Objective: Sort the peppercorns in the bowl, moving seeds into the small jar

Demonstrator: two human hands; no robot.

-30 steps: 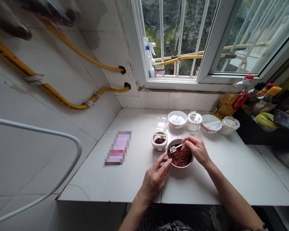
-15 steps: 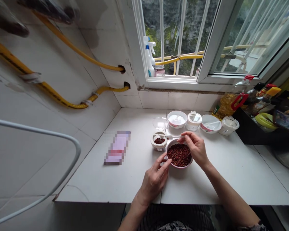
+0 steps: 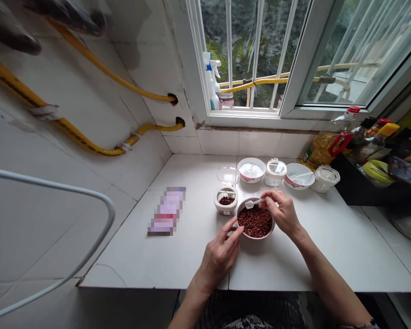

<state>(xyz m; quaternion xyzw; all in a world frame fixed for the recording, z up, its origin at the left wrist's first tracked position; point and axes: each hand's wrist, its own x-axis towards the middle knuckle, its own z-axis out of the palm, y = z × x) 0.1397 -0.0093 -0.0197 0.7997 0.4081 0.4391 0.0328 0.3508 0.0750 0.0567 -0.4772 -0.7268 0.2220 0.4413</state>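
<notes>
A small white spoon point(image 3: 255, 203) is pinched in my right hand point(image 3: 281, 211), its scoop over the far side of a bowl. That bowl point(image 3: 273, 232) has a pale pink rim and is filled with reddish-brown peppercorns point(image 3: 255, 221). My left hand point(image 3: 221, 249) grips the bowl's left edge with its fingertips. Just beyond that hand, left of the bowl, stands a cream seasoning jar point(image 3: 226, 210) partly filled with the same peppercorns. Its clear lid point(image 3: 228, 175) is flipped up toward the wall.
Behind are a bowl of white powder point(image 3: 251, 170), a lidded jar point(image 3: 276, 172), a flowered bowl with a spoon point(image 3: 299, 177) and another jar point(image 3: 324, 179). An oil bottle point(image 3: 324, 144) and a black rack point(image 3: 356, 187) stand right. A blurred purple packet point(image 3: 167, 211) lies left.
My right hand has drawn the spoon from the jar's edge toward me, and its scoop is now over the bowl. My left hand stays at the bowl's rim.
</notes>
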